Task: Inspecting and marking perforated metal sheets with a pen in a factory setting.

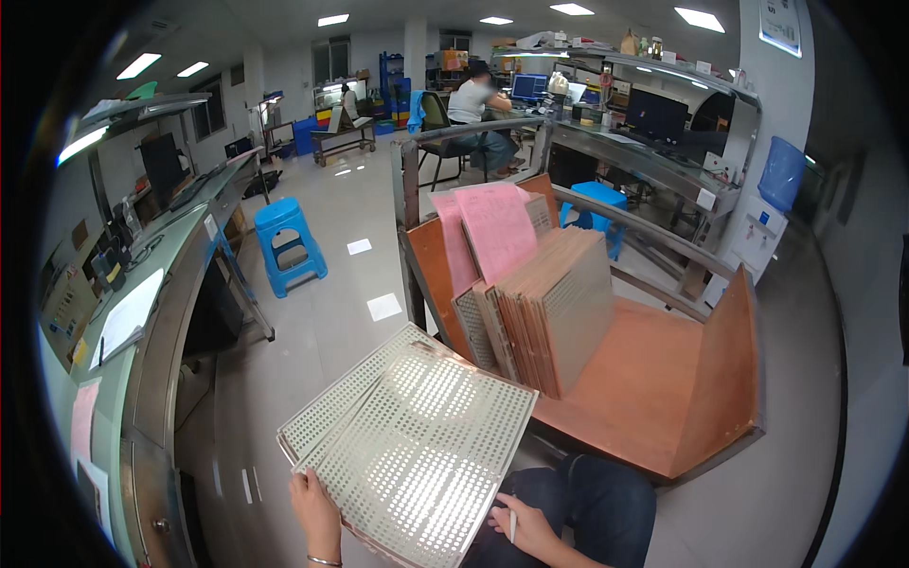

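Note:
Two thin, pale perforated panels (417,445) lie tilted over my lap, one overlapping the other, with bright light reflected on the upper one. My left hand (314,516) grips their lower left edge, thumb on top and a bracelet at the wrist. At the right edge my right hand (526,526) is closed around a slim white pen-like stick (512,523), fingers close to the panel's rim. Just beyond, a stack of similar panels (559,312) stands on edge in a copper-coloured cart (653,379). Pink paper sheets (497,227) drape over the stack's back end.
A metal rail (653,232) runs behind the cart. Blue stools stand left (287,248) and behind the cart (595,204). A long workbench (180,246) lines the left side. Farther off, a person (471,104) sits at a desk. A water dispenser (753,241) stands at right.

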Demonstrator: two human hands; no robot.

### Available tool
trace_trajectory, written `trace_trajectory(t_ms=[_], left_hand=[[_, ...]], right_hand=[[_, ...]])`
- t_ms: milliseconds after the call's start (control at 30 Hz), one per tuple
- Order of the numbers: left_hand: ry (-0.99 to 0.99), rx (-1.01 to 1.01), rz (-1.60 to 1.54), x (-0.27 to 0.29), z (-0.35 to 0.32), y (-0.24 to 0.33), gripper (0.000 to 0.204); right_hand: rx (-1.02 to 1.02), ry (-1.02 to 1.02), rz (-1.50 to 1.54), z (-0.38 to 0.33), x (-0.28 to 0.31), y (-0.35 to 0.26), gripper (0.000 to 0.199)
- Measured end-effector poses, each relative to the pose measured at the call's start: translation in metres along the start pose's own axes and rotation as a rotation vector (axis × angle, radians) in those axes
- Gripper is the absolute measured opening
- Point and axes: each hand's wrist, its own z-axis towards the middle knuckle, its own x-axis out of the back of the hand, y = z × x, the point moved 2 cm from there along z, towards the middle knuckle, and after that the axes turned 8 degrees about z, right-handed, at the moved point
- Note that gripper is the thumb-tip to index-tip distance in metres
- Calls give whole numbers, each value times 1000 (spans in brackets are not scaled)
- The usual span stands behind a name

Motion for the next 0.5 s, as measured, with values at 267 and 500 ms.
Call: trace_trajectory(t_ms=[267, 500], left_hand=[[-84, 24, -258, 21, -37, 11, 26], [-187, 129, -530, 25, -41, 10, 24]], right_hand=[[55, 311, 249, 2, -1, 4, 29], [171, 316, 568, -5, 31, -35, 19]])
